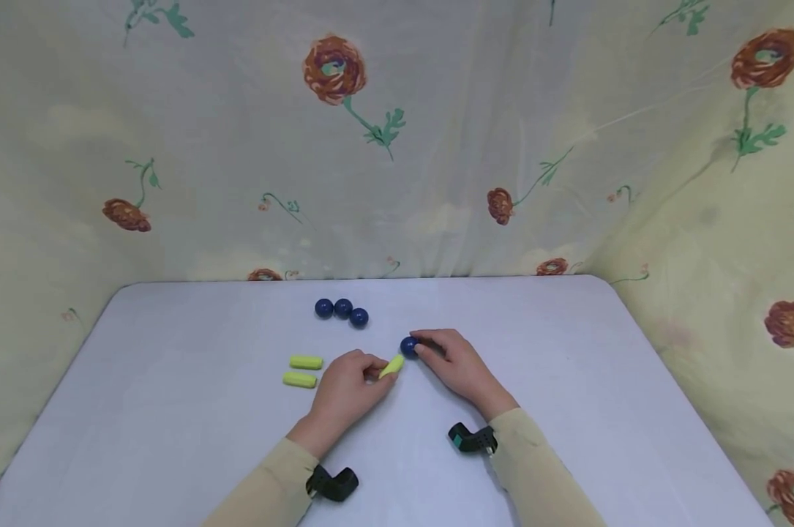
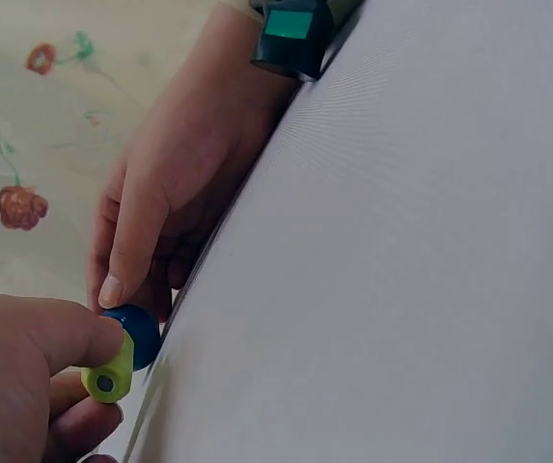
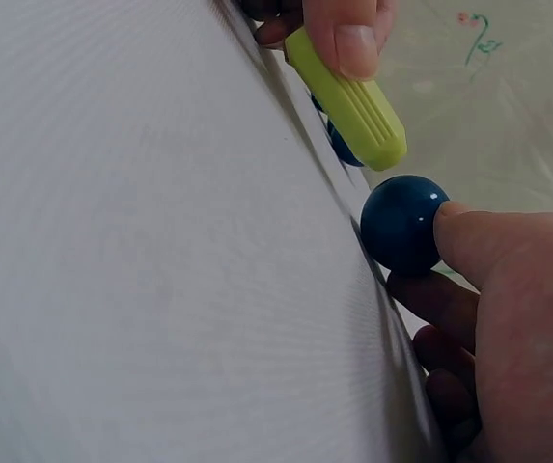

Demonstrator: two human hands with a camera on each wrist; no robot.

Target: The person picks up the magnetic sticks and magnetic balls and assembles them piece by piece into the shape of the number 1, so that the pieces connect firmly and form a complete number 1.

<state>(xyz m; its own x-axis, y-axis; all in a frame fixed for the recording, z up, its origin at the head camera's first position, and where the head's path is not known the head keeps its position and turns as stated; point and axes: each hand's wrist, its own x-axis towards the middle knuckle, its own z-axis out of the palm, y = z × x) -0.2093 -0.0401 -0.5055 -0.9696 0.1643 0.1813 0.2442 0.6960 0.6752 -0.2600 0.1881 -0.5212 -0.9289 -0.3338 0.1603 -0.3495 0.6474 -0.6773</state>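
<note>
Over the middle of the table, the left hand [image 1: 349, 388] pinches a yellow-green stick [image 1: 392, 366] between thumb and fingers. Its far end points at a dark blue ball [image 1: 408, 347], which the right hand [image 1: 459, 369] grips between thumb and fingertips. In the right wrist view a small gap shows between the stick [image 3: 358, 106] and the ball [image 3: 403, 225]. The left wrist view shows a round hole in the near end of the stick [image 2: 109, 374], with the ball [image 2: 141, 338] partly hidden behind it.
Three more blue balls [image 1: 343, 308] sit close together towards the back of the white table [image 1: 173, 424]. Two yellow-green sticks [image 1: 300, 379] lie to the left of the left hand. Flower-patterned cloth [image 1: 436, 146] hangs behind the table and along its sides.
</note>
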